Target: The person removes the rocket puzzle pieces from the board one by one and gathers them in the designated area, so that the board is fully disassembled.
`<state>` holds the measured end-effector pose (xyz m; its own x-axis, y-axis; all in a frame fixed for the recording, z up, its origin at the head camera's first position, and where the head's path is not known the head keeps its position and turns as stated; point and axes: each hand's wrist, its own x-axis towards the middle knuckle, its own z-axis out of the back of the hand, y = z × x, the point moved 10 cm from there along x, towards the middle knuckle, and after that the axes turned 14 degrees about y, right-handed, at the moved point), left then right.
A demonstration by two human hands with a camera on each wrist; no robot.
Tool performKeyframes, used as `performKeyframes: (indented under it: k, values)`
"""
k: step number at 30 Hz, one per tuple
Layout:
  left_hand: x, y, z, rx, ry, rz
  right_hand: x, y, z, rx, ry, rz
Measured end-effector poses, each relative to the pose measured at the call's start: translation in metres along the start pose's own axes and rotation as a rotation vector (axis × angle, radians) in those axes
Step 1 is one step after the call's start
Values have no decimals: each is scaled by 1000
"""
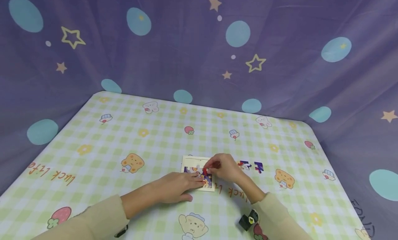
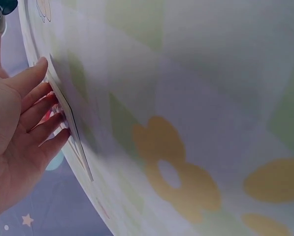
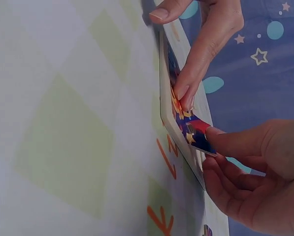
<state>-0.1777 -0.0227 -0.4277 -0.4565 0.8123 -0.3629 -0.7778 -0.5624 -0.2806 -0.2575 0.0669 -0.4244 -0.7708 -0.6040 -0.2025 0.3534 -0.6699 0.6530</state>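
Observation:
A jigsaw tray (image 1: 189, 160) with a pale border lies on the table, partly filled with colourful pieces. My left hand (image 1: 175, 187) rests across it from the left, its fingertips on the pieces; in the left wrist view, the fingers of the left hand (image 2: 26, 120) are extended over the tray's edge. My right hand (image 1: 226, 167) is at the tray's right side. Between its thumb and fingers it pinches a red and dark blue puzzle piece (image 3: 202, 135), tilted up from the tray in the right wrist view. The fingers partly hide the filled area.
Two loose puzzle pieces, one white, red and blue (image 1: 244, 165) and one dark blue (image 1: 258, 167), lie right of the tray. A small black device (image 1: 248, 220) sits by the right sleeve. A checked cloth (image 1: 161, 129) covers the table; a purple curtain (image 1: 186, 53) hangs behind.

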Motion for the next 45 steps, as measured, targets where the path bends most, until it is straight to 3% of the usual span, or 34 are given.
performKeyframes:
  k: [14, 35, 40, 45]
  values:
    - [-1, -2, 2, 0, -21, -7, -2, -7, -6, 144, 29, -17]
    - [-1, -3, 2, -2, -26, -4, -10, -38, -11, 407, -116, -235]
    - [-1, -3, 2, 1, -26, -3, -15, -44, -7, 443, -139, -261]
    - [-1, -2, 3, 6, -33, 1, -20, -54, -6, 518, -139, -235]
